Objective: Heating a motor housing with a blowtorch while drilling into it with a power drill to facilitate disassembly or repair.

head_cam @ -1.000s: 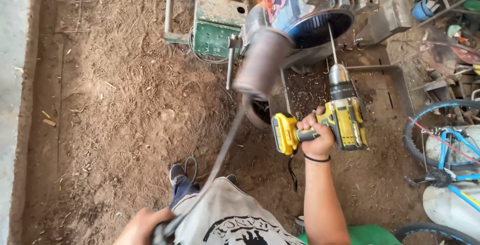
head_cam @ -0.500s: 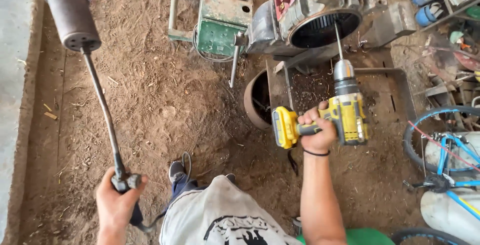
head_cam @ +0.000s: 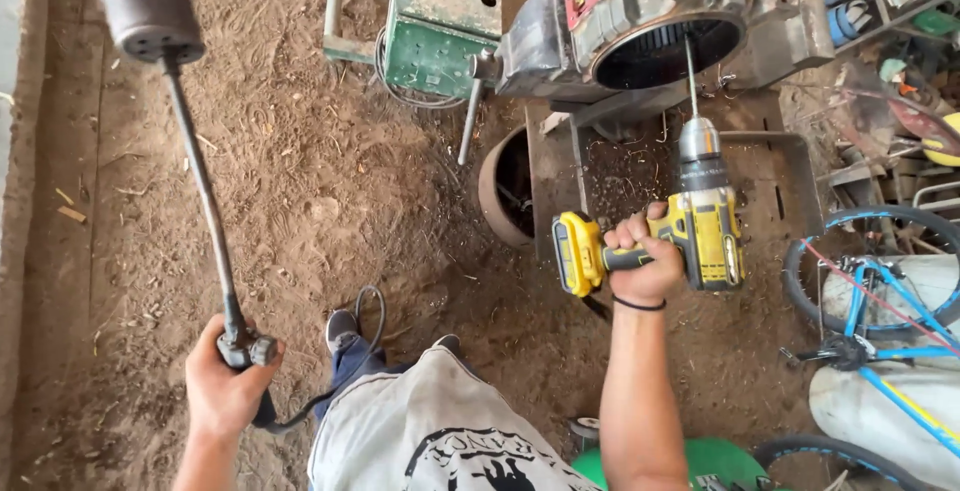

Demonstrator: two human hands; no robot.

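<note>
My right hand [head_cam: 645, 259] grips the handle of a yellow and black cordless drill [head_cam: 690, 231]. Its long thin bit [head_cam: 689, 76] points up into the round opening of a grey metal motor housing [head_cam: 640, 21]. My left hand [head_cam: 228, 383] holds the valve end of a gas torch [head_cam: 190, 166], a long thin rod with a dark cylindrical burner head [head_cam: 143, 1] at the upper left. A black hose [head_cam: 340, 371] runs from the torch handle past my shoe [head_cam: 342, 329]. The torch is held far left of the housing.
Brown dirt floor. A green metal box frame [head_cam: 440, 31] stands left of the housing. A rusty round drum [head_cam: 505, 189] sits beside a metal stand [head_cam: 560, 171]. A blue bicycle [head_cam: 880, 291] and scrap parts [head_cam: 890, 11] crowd the right. A concrete edge [head_cam: 12, 201] runs along the left.
The torch head swung from in front of the housing to the far upper left, my left hand rising with it. The drill has stayed almost still at the housing opening.
</note>
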